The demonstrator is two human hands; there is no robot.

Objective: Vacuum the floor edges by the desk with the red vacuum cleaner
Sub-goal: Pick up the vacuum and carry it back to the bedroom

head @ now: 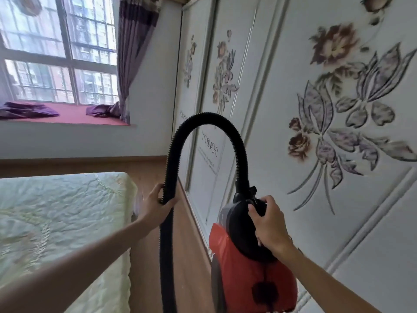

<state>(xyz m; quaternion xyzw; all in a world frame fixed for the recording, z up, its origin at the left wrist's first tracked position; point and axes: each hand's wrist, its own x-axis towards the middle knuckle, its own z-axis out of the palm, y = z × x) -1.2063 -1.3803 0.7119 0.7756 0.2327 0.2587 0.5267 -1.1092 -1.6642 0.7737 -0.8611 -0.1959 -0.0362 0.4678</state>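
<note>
The red vacuum cleaner [243, 274] hangs in the air at lower centre, red body with a black top and handle. My right hand [269, 224] grips the black carry handle on its top. A black ribbed hose [204, 119] arches up from the vacuum's front and comes down on the left. My left hand [159, 205] grips the descending part of the hose, which runs on below the frame. The nozzle end is out of view. No desk shows in this frame.
A bed with a pale green quilted cover [61, 220] fills the lower left. White wardrobe doors with flower patterns [316, 109] run along the right. A narrow strip of wooden floor [189, 256] lies between them. A window sill with purple cloth [67, 112] is at the back.
</note>
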